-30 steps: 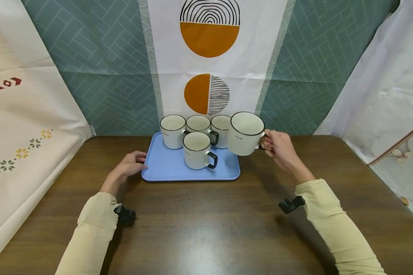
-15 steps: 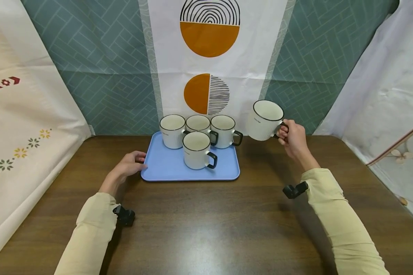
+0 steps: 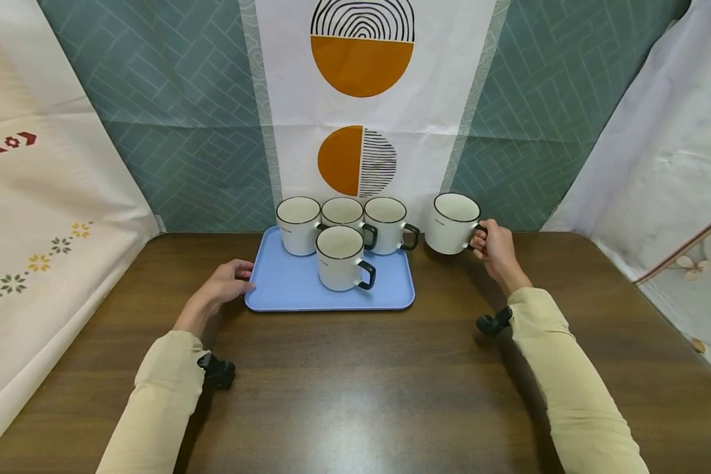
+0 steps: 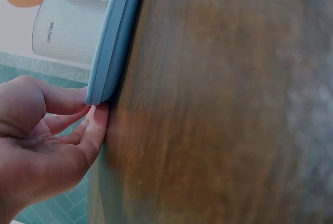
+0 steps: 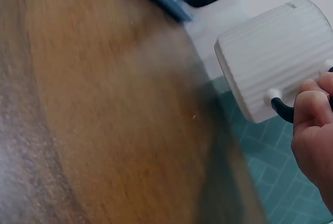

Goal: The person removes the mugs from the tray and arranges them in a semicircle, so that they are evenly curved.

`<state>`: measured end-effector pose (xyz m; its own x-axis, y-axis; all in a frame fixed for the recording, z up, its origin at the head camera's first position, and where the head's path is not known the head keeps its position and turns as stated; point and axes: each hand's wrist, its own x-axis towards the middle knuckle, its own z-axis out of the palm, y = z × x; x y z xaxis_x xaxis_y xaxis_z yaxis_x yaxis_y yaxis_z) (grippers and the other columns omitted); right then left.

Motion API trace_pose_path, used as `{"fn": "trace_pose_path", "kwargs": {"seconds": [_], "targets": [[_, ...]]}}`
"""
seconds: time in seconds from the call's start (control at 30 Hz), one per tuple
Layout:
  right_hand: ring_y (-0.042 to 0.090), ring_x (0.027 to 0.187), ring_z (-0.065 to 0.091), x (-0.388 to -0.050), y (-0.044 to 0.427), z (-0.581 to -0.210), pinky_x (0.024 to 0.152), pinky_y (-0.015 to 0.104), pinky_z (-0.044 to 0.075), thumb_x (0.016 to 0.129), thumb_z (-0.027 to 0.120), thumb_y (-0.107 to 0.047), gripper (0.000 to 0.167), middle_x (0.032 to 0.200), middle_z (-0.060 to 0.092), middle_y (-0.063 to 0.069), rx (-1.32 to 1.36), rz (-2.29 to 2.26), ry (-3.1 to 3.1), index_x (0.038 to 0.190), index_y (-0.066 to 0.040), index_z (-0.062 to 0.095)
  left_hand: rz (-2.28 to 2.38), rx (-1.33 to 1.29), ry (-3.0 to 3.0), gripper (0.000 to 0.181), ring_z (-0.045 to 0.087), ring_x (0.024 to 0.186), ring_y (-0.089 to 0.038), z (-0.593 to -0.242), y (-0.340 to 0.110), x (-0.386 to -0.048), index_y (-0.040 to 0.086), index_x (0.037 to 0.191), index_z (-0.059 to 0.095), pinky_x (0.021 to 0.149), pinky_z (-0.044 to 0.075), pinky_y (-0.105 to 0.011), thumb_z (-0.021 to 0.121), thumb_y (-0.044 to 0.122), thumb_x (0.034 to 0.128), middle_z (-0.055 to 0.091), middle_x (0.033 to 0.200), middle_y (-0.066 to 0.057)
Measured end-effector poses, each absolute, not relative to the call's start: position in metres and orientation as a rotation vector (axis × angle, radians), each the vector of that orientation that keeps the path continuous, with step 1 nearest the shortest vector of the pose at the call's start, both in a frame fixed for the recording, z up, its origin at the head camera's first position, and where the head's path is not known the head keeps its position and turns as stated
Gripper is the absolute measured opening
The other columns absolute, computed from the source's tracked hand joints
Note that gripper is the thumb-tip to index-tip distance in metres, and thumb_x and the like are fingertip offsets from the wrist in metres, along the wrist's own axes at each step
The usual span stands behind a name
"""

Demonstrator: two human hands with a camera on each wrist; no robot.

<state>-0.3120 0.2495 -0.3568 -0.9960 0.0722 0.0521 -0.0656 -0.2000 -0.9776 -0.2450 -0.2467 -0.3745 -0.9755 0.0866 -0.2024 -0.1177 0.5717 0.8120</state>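
My right hand (image 3: 498,250) grips the black handle of a white ribbed mug (image 3: 452,225) with a dark rim, to the right of the blue tray (image 3: 284,289). In the right wrist view the mug (image 5: 276,57) hangs slightly tilted, its base just above the tabletop, with fingers curled round the handle. At the tray's left edge my left hand (image 3: 222,284) pinches the rim; the left wrist view shows the thumb (image 4: 67,99) against the rim and fingertips under it. On the tray stand three matching mugs in a back row, with another mug (image 3: 338,263) in front of them.
The brown wooden table (image 3: 343,382) extends in front of the tray and to both sides. Behind its back edge hangs a green patterned cloth (image 3: 195,158) with a white printed panel (image 3: 296,112). Pale cloths hang at left and right.
The held mug has moved right from beside the tray's back right corner, up and then down toward the table. The back right mug's handle came into view. My left hand and the tray stayed put.
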Motion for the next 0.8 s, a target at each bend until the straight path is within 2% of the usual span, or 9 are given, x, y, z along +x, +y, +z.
{"fn": "trace_pose_path", "kwargs": {"seconds": [0.37, 0.8], "targets": [[0.005, 0.044, 0.033, -0.325, 0.254, -0.372, 0.037, 0.017, 0.022, 0.100, 0.031, -0.012, 0.043, 0.049, 0.034, -0.006, -0.031, 2.423, -1.949, 0.057, -0.012, 0.034, 1.363, -0.113, 2.543, 0.053, 0.040, 0.118, -0.038, -0.377, -0.244, -0.251, -0.012, 0.140, 0.031, 0.099, 0.038, -0.047, 0.054, 0.000, 0.0935, 0.039, 0.132, -0.030], [0.004, 0.049, 0.036, -0.334, 0.252, -0.375, 0.041, 0.015, 0.027, 0.102, 0.042, -0.018, 0.041, 0.056, 0.040, -0.004, 0.031, 2.294, -2.083, 0.062, -0.010, 0.041, 1.389, -0.097, 2.538, 0.055, 0.041, 0.116, -0.037, -0.375, -0.243, -0.248, -0.014, 0.140, 0.029, 0.095, 0.042, -0.043, 0.053, -0.003, 0.0922, 0.039, 0.130, -0.031]]}}
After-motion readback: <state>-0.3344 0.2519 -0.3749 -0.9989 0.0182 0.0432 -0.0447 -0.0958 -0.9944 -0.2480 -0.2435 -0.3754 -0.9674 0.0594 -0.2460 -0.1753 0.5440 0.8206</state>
